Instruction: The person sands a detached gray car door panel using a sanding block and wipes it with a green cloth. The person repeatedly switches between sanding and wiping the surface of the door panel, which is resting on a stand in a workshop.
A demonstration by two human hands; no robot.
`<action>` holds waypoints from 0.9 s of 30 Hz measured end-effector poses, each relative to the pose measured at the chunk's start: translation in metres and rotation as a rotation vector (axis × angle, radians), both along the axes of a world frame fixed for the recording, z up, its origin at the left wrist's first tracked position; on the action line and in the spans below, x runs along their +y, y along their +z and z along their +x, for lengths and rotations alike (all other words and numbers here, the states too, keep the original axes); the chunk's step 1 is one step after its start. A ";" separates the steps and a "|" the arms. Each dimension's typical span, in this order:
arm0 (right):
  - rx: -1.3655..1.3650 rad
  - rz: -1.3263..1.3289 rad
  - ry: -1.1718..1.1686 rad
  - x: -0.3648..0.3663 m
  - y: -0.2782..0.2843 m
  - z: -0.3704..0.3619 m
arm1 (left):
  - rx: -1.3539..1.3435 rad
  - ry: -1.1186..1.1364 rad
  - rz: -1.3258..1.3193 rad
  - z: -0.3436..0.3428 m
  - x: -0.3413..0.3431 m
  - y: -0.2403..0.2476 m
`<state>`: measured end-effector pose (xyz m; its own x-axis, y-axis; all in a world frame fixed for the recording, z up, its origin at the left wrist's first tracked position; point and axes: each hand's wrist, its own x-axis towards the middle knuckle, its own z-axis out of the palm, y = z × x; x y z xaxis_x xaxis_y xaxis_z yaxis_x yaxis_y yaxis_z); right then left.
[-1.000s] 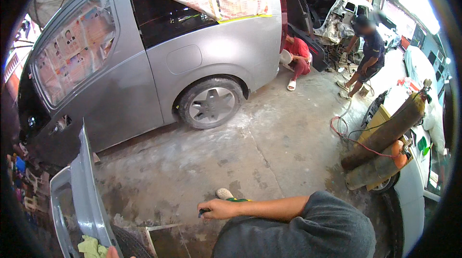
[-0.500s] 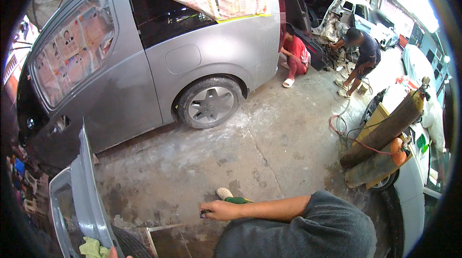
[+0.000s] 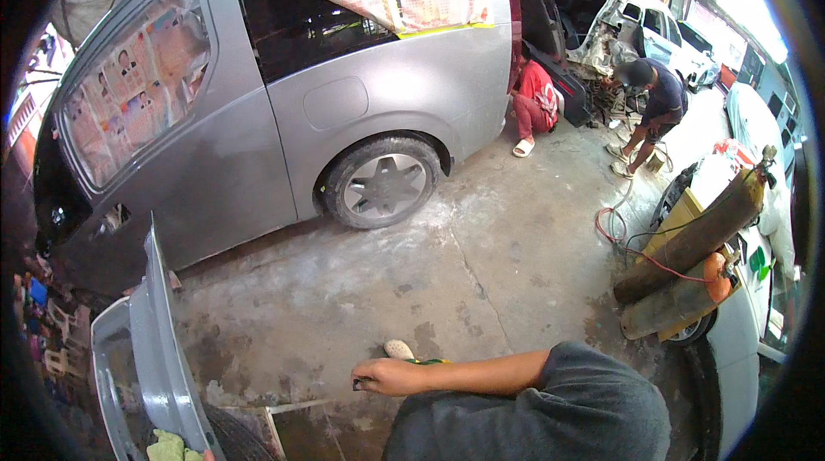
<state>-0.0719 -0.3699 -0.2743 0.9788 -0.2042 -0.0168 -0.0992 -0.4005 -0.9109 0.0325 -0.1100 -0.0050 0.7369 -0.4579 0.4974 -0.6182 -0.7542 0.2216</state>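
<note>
Head view: the right hand (image 3: 383, 376) is curled around a small dark thing (image 3: 357, 384), which pokes out at the fingertips on the hand's left side; what it is, the blur hides. Of the left hand (image 3: 209, 456) only a bit of finger shows at the bottom edge, so I cannot tell its grip. Just left of that finger lies a green cloth (image 3: 168, 447), against the lower part of a grey panel (image 3: 163, 345).
</note>
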 end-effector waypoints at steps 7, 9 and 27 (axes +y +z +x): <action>-0.088 0.013 0.003 -0.010 0.015 0.022 | -0.106 -0.016 0.019 0.009 0.004 0.002; -0.124 -0.032 -0.055 -0.014 0.034 0.032 | -0.083 -0.050 -0.014 0.019 0.013 -0.011; -0.955 -0.819 0.535 0.050 0.279 0.187 | 0.100 0.021 -0.211 -0.018 0.057 0.011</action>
